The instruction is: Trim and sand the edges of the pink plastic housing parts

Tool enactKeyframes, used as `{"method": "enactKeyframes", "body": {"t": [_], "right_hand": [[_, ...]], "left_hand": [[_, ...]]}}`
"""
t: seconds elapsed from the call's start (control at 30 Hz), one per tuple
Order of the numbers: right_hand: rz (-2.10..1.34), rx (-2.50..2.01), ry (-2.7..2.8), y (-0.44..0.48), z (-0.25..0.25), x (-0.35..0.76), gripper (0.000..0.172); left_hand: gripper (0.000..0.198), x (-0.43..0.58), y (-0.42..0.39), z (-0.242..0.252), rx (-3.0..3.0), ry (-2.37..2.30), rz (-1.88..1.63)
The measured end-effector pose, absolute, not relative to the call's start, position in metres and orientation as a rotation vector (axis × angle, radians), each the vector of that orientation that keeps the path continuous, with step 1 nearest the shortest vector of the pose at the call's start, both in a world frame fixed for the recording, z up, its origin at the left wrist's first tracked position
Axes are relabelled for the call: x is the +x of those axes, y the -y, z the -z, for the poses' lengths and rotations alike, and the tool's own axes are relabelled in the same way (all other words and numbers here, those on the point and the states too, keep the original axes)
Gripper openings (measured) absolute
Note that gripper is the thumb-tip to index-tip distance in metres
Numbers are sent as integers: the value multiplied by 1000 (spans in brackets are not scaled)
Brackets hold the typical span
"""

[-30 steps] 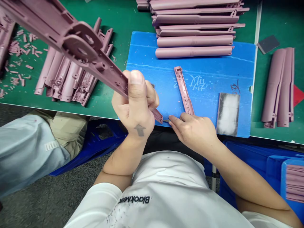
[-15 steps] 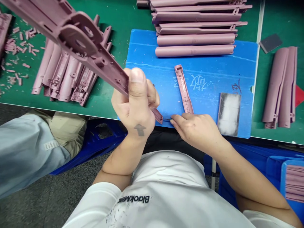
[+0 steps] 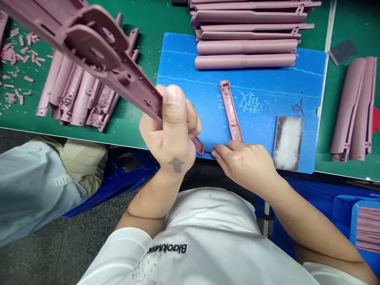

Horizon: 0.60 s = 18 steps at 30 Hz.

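Observation:
My left hand (image 3: 172, 130) is wrapped round a long mauve plastic housing part (image 3: 89, 47) that slants up toward the top left, its lower end (image 3: 198, 145) sticking out below my fingers. My right hand (image 3: 245, 162) is closed in a pinch on a thin small blade tool (image 3: 208, 151), its tip at the part's lower end. Both hands hover over the near edge of a blue corrugated board (image 3: 261, 91). A narrow mauve strip part (image 3: 231, 111) lies on the board just beyond my right hand.
Mauve parts are stacked at the board's far side (image 3: 246, 35), piled on the green table at left (image 3: 77, 91) and at right (image 3: 353, 107). A grey sanding block (image 3: 287, 142) lies on the board. Plastic scraps (image 3: 18, 51) litter the far left. Another person's leg (image 3: 32, 186) is at left; blue bins (image 3: 341, 213) sit below.
The view has shifted slightly, so the table items sit a little higher in frame. Both hands keep the same grips and places.

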State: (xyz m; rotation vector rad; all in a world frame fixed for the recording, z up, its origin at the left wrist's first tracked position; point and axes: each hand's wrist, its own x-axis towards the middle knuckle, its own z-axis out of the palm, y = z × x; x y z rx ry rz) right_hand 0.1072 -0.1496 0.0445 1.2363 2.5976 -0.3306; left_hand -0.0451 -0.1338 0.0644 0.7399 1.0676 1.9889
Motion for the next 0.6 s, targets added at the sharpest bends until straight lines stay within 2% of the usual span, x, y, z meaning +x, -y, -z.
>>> {"method": "enactKeyframes", "body": {"t": [0.27,0.6], "right_hand": [[275,1293,-2619,146,-37,111,50],[360,1287,-2623,146,-35,114,49]], "left_hand": [[44,-45,135,-63,804,-1177,-1953],[43,-47,136,-62,800,-1247,-1935]]}}
